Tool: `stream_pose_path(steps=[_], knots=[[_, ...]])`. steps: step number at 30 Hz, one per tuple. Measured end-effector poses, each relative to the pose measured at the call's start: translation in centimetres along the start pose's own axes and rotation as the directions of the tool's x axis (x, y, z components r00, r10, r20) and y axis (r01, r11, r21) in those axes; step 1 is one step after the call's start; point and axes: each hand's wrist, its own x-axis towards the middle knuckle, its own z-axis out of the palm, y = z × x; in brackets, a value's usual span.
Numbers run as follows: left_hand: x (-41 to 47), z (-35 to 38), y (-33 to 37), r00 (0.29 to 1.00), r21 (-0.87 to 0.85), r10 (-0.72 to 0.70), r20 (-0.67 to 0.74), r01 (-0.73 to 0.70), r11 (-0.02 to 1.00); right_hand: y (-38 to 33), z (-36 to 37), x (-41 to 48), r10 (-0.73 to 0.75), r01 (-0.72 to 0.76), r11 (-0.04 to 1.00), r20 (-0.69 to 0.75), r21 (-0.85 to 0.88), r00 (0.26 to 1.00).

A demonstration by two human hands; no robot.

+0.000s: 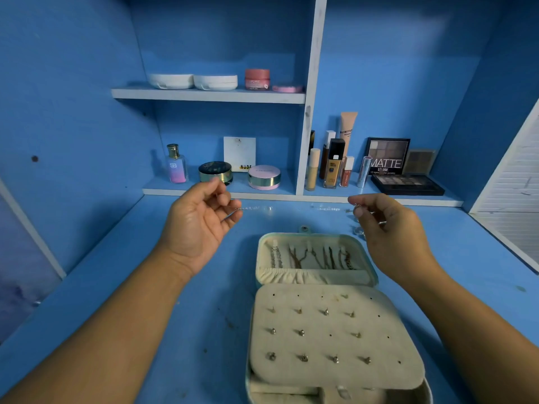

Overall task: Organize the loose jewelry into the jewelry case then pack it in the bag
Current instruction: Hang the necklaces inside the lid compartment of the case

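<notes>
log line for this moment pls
left hand: pinches chain | right hand: pinches chain | chain: stretched between hands, blurred | jewelry case: open

Ahead of you a blue surface (186, 301), on your upper shelf (204, 95) two white compacts (170, 81) side by side and a pink jar (257, 79), below them a perfume bottle (176, 166), dark compact (215, 171), pink compact (264, 177), NUDE card (239, 153), to your right a foundation bottle (334, 164), MATTE palette (388, 156) leaning upright
</notes>
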Motion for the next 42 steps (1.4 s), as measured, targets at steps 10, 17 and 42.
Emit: stream_pose_path(steps=[10, 17, 42], knots=[[-1.1, 0.6, -0.7, 0.894, 0.622, 0.413, 0.174, -0.425, 0.658, -0.2, -0.1, -0.9, 0.009, 0.168, 0.873, 0.358, -0.458, 0.934], [-2.8, 1.8, -0.8, 0.733, 0.6, 0.52, 0.439, -0.67, 0.438, -2.5, 1.7, -2.5, -0.223, 0.391, 0.9, 0.567, -0.193, 0.793], [0.3, -0.6, -3.4, 0.881, 0.809, 0.472, 0.03, -0.299, 0.507, -3.6, 0.5, -2.4, -0.117, 0.029, 0.979, 0.437, 0.201, 0.892]])
